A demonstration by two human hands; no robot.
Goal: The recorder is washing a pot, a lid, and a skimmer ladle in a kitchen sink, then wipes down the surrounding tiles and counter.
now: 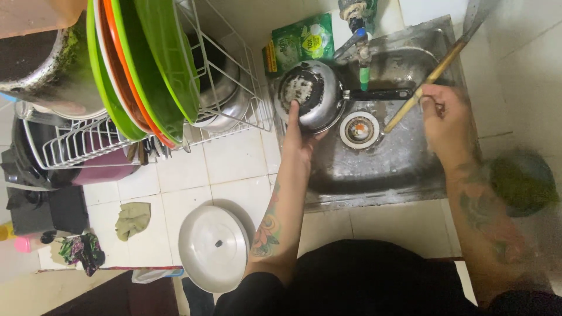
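While the left hand (300, 139) curls its fingers (294, 111) over the rim of a small steel saucepan (310, 93), the pan stands tilted on its side at the sink's left edge, its blackened underside toward the camera and its black handle reaching right, under the tap (357, 35). What is inside the pan cannot be seen. The right hand (448, 120) is closed around a long wooden-handled utensil (436, 71), which slants from the sink's far right corner down toward the drain (359, 129) in the middle of the steel sink (386, 169); the basin holds no other dishes. A green soap pouch (301, 40) leans at the sink's far left corner. On the tiled counter (234, 169) left of the sink, a white wire dish rack (234, 88) holds green and orange plates (146, 76) on edge and a steel pot at its right end. A round steel lid (213, 248) lies at the counter's near edge, with a crumpled green cloth (133, 219) to its left.
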